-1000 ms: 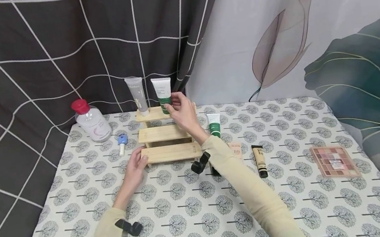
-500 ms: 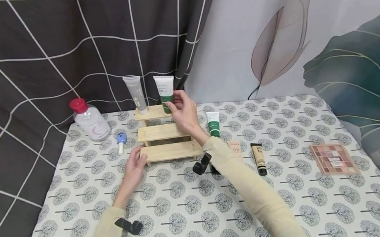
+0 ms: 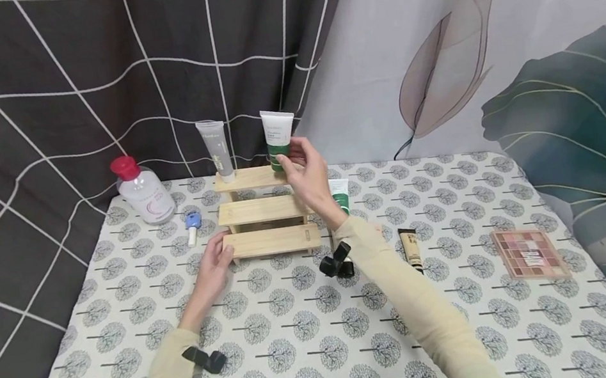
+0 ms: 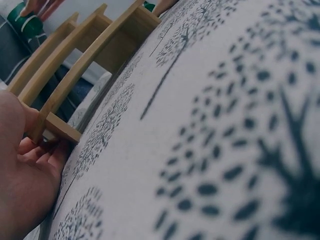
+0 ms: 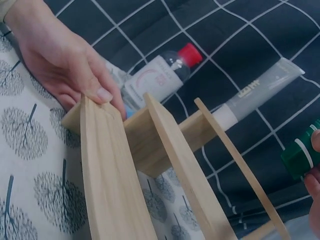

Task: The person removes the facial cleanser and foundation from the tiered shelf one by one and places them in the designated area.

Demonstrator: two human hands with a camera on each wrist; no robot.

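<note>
A three-step wooden display rack [image 3: 271,242] stands on the cloth-covered table. My left hand [image 3: 213,267] grips the left end of its lowest step, thumb on top and fingers curled beneath, as the left wrist view shows. In my right hand [image 3: 308,175] a white-and-green squeeze tube [image 3: 277,132] is pinched by its green lower part, cap down. It is above the right part of the top step, and in the right wrist view its green end [image 5: 302,157] appears apart from the wood. A grey squeeze tube [image 3: 217,150] stands on its cap at the top step's left end.
Left of the rack are a red-capped clear bottle [image 3: 145,195] and a small blue-and-white item [image 3: 193,228]. Another green-and-white tube [image 3: 340,190], partly hidden by my right arm, a beige black-capped tube [image 3: 411,249] and an eyeshadow palette [image 3: 530,254] are to the right. Curtains hang behind.
My right hand has moved right and slightly up with the white-and-green tube, away from the grey tube. The left hand keeps its grip on the rack, which has stayed in place.
</note>
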